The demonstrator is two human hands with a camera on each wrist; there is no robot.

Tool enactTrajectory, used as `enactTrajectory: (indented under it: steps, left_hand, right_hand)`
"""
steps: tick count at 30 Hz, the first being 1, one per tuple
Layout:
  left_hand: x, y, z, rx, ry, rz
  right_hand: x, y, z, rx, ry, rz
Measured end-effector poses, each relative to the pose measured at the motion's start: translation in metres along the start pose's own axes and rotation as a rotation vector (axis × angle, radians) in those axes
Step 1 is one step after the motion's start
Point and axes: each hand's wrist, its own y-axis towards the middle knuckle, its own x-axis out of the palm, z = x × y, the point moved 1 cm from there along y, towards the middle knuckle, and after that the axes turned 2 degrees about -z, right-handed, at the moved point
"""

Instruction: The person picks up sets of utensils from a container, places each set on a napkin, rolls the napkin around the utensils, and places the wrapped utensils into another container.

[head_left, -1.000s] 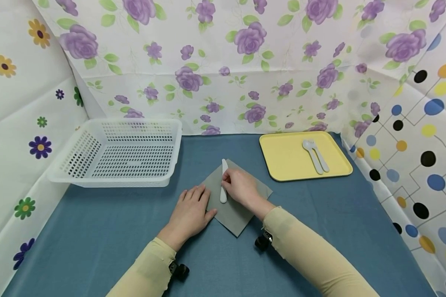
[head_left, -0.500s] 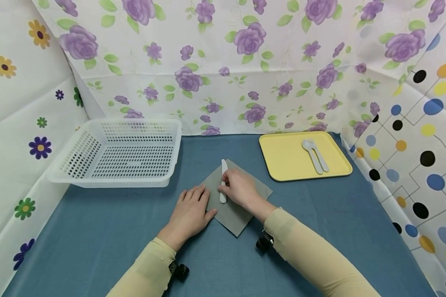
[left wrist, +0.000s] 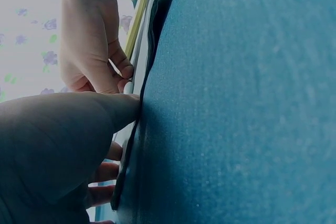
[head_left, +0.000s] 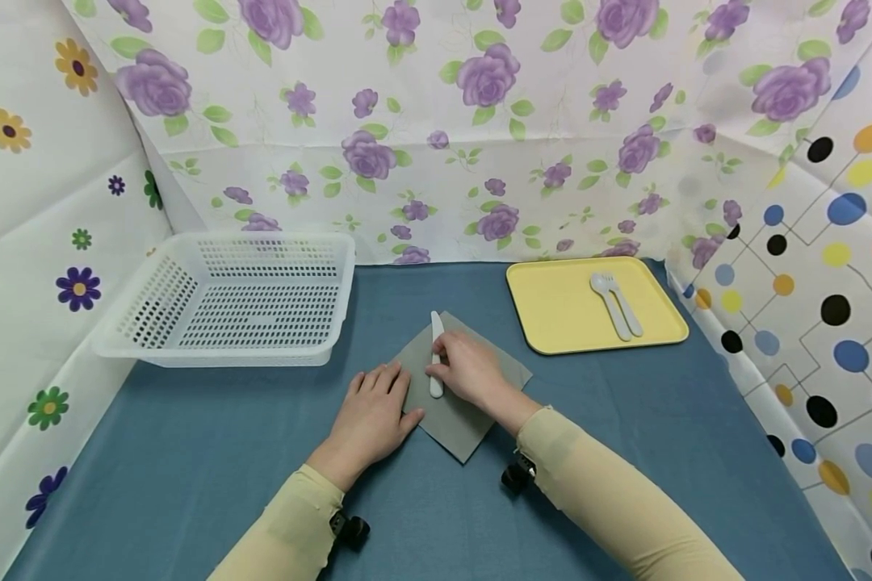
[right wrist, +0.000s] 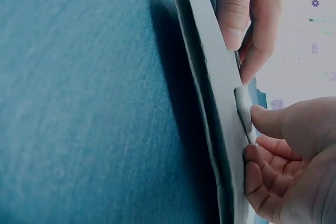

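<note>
A grey folded napkin (head_left: 462,432), its layers showing at the edge in the right wrist view, lies cornerwise on the blue tablecloth. On it rests a pale table knife (head_left: 437,389), blade toward the far corner. My right hand (head_left: 472,369) pinches the knife near its middle, thumb (right wrist: 269,121) on one side and curled fingers on the other. The left hand (head_left: 372,415) lies with spread fingers over the napkin's left edge, its thumb (left wrist: 123,111) at the near left side. Part of the knife is hidden behind the right fingers.
A white perforated plastic basket (head_left: 316,353) stands at the back left. At the back right a yellow tray (head_left: 552,323) bears a pale spoon (head_left: 614,309) and a fork (head_left: 628,311). Patterned cloths (head_left: 436,97) hang around the table's back and sides.
My right thumb has shifted slightly left across the knife, and the blade tip has swung a little left. The left hand and the napkin have stayed in place.
</note>
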Motion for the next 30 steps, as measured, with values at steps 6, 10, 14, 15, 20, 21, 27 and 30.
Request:
enactTrajectory:
  steps: [6,10,14,15,20,21,27,30]
  left_hand:
    - [0.000,0.000,0.000,0.000,-0.005,0.002]
    - [0.000,0.000,0.000,0.002,-0.006,0.003]
    - [0.000,0.001,0.000,0.003,0.000,0.001]
    - [0.000,0.001,0.000,0.003,0.001,-0.001]
    - [0.000,0.001,0.000,0.003,0.009,-0.001]
    - [0.000,0.001,0.000,0.004,0.011,0.002]
    - [0.000,0.001,0.000,0.011,0.017,0.021]
    - [0.000,0.001,0.000,0.014,0.013,0.026]
  right_hand:
    - [-0.001,-0.001,0.000,-0.006,0.009,0.000]
    - [-0.002,-0.002,0.000,-0.007,0.014,-0.006]
    - [-0.003,-0.003,0.001,-0.005,0.024,-0.006]
    - [-0.004,-0.003,0.001,-0.005,0.023,-0.003]
    - [-0.005,-0.006,0.005,-0.011,-0.016,0.010]
    - [-0.005,-0.007,0.006,-0.014,-0.028,0.013]
    - [-0.013,-0.014,0.011,-0.030,-0.097,0.042]
    - [-0.016,-0.018,0.014,-0.050,-0.125,0.066]
